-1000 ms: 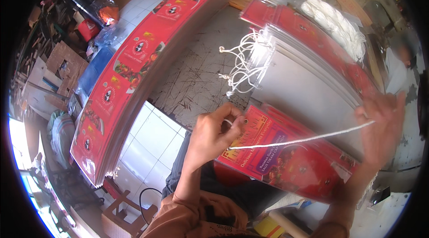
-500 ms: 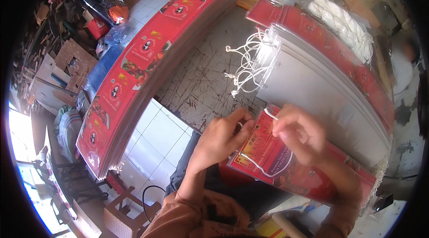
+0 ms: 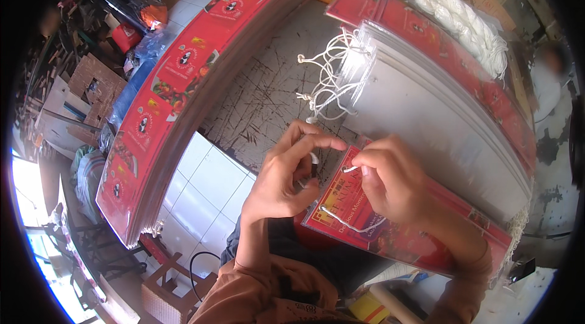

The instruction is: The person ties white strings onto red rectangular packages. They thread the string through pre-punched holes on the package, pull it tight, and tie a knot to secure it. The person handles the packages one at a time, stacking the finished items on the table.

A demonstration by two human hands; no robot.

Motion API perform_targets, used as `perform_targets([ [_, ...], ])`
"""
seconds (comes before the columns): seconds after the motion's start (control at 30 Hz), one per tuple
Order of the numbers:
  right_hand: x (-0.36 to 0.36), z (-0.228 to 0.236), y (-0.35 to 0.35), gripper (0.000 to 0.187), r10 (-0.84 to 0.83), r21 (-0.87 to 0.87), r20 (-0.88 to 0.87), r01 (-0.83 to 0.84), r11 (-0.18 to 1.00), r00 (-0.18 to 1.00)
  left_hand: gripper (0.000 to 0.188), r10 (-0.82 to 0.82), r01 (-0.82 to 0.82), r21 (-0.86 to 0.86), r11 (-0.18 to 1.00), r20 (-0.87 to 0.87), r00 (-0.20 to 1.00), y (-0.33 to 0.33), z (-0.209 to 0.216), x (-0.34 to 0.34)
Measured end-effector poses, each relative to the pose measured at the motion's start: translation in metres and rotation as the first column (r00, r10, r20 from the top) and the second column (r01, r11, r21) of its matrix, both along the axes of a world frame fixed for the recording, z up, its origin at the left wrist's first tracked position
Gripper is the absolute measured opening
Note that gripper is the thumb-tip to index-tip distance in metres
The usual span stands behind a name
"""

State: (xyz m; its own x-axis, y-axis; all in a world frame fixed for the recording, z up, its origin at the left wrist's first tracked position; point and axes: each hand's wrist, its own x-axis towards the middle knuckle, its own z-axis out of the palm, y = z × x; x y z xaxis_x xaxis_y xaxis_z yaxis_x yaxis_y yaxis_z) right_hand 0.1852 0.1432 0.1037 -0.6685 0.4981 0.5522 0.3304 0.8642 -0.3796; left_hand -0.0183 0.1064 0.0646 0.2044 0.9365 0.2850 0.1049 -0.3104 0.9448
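Observation:
A long red printed hanging strip (image 3: 341, 214) in clear plastic lies slantwise before me, its near left corner over my lap. White cord (image 3: 353, 226) loops across its face from a hole near the left end. My right hand (image 3: 390, 181) is closed in a pinch on a white cord end (image 3: 349, 169) at the strip's upper edge. Beside the strip's left end, my left hand (image 3: 281, 172) has its index finger stretched toward the corner. Its other fingers curl around something small, dark and white, which I cannot make out.
A tall stack of red strips (image 3: 183, 56) runs along the left of the scratched table (image 3: 262, 86). Grey-backed strips (image 3: 426, 98) with knotted white cord loops (image 3: 329, 74) lie at right, beside more red strips (image 3: 420, 25). A white cord hank (image 3: 466, 31) rests behind them. A wooden stool (image 3: 167, 290) stands lower left.
My left hand has moved slightly left and its index finger has straightened. My right hand, pinching the cord end, has shifted left and turned more over the strip. The whole view has shifted a little.

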Motion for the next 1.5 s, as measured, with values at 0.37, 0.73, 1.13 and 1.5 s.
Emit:
perform_targets([
  [0.37, 0.000, -0.003, 0.001, 0.025, -0.003, 0.037, 0.038, 0.002, 0.999, 0.999, 0.029, 0.085, -0.092, -0.031, 0.995, -0.177, 0.980, 0.002, -0.001, 0.010],
  [0.73, -0.001, -0.003, -0.001, 0.023, -0.056, 0.089, 0.070, 0.050, 0.995, 0.996, 0.023, 0.066, -0.067, -0.087, 0.994, -0.015, 0.998, 0.003, -0.008, 0.006],
  [1.13, -0.003, -0.003, -0.002, 0.021, -0.075, 0.122, 0.100, 0.062, 0.991, 0.992, 0.023, 0.032, -0.034, -0.117, 0.993, -0.015, 0.999, 0.004, -0.006, 0.004],
  [1.5, -0.003, -0.003, -0.002, 0.019, -0.057, 0.109, 0.078, 0.048, 0.993, 0.995, 0.027, 0.020, -0.024, -0.086, 0.996, -0.051, 0.998, 0.004, -0.006, 0.003],
])
